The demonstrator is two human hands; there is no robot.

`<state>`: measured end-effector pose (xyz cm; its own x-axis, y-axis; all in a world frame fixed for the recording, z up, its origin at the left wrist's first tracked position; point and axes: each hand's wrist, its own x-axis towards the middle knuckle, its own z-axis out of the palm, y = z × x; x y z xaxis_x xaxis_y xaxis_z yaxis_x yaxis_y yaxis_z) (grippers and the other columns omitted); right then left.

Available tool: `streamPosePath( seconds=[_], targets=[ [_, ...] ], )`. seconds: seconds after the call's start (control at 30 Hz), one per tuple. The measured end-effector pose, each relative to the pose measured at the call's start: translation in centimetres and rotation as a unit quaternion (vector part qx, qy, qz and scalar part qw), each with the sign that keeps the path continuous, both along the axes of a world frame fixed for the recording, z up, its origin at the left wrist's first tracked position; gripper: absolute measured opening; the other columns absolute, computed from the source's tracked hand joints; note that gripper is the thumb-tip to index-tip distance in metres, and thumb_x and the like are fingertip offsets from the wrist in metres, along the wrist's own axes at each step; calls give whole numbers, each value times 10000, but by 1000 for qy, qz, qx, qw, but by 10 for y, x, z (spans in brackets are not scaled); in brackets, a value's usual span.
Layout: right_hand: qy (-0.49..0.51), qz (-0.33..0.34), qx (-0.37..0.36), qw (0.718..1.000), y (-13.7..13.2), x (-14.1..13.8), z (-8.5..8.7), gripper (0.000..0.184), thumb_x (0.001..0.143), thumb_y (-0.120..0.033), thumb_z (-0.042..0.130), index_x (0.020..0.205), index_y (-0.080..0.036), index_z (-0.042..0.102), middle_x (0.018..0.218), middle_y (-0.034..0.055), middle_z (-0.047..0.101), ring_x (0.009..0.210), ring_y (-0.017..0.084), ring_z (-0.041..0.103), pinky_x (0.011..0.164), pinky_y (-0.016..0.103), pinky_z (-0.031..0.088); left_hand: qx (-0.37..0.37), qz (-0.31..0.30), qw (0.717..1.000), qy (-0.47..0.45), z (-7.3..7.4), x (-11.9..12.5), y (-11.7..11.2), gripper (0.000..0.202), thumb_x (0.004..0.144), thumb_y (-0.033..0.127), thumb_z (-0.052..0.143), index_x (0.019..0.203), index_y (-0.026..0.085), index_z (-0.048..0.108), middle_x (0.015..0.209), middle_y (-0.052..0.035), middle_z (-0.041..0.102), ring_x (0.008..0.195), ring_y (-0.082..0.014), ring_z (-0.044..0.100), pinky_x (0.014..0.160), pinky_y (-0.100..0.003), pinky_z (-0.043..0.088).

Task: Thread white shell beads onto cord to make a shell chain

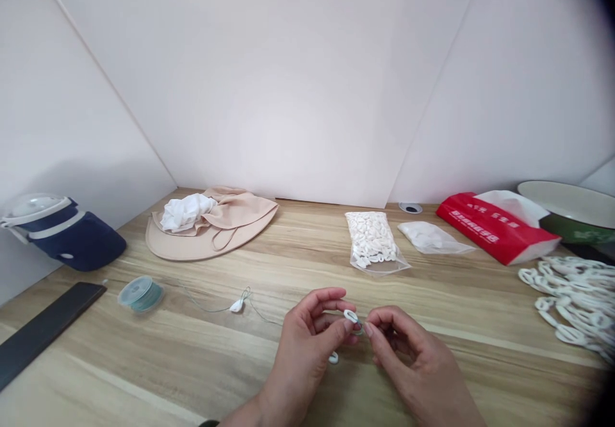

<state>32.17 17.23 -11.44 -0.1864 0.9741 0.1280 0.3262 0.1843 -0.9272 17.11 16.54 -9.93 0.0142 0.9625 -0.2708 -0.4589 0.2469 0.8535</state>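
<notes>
1. Live over the wooden table [144, 376], two hands are seen: the left hand [300, 356] and the right hand [408, 356], both curled inward, neither spread.
2. One white link [351, 316] is being pinched by the left fingertips [346, 324], and the right fingertips [369, 330] are pressed in right beside it; whether it is gripped by the right hand too cannot be told.
3. One thin grey-green cord [262, 310] is seen to the left of the left hand, with one spool [141, 294] lying farther left.
4. Two more white links are counted: one on the cord [236, 306], one just below the hands [333, 358].
5. Ahead of the hands, two clear bags are laid: one of white links [371, 240], one of white contents [427, 237].
6. Right of the right hand, one heap of linked white chain [571, 305], one red tissue packet [494, 228] and one basin [571, 204] are placed.
7. Left of the left hand, one beige sun hat [240, 228], one white cloth [187, 212], one navy visor [67, 238] and one black strip [45, 331] are lying.
</notes>
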Motion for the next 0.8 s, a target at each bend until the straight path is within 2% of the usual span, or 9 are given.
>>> streamPosePath(
  seconds=[0.4,0.8],
  targets=[
    [-8,-8,5,1000,-2,0,-1,150,856,-348,549,771,-232,591,647,-25,609,553,124,587,528,178,473,-3,-15,1000,3,0,2,-2,398,636,178,806,983,112,622,909,-76,665,737,-145,631,699,-292,532],
    [29,-30,-35,999,-3,-2,-4,161,823,-381,592,773,-229,610,668,-17,620,565,132,596,536,188,484,6,-20,1000,1,-4,2,-1,368,630,181,807,955,120,644,902,-77,678,740,-159,644,688,-295,538]
  ],
)
